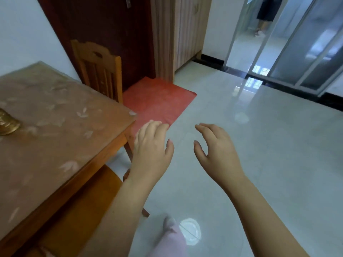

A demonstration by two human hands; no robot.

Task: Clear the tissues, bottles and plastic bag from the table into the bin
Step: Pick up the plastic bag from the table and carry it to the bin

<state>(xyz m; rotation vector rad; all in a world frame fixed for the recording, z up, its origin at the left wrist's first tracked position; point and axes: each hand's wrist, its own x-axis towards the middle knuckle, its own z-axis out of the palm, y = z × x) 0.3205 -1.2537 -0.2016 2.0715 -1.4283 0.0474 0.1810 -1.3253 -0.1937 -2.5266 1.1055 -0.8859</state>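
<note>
My left hand [152, 145] hovers just past the right corner of the wooden table [61, 138], palm down, fingers loosely spread, holding nothing. My right hand [215, 145] floats beside it over the pale tiled floor, fingers apart and empty. The table wears a brown leaf-patterned cover under a clear sheet. No tissues, bottles, plastic bag or bin show in this view.
A gold ornament [7, 123] sits at the table's left edge. One wooden chair [100, 71] stands behind the table, another chair seat [89, 197] below it. A red mat [159, 101] lies by a dark door. A person [267, 13] stands beyond sliding glass doors [304, 49].
</note>
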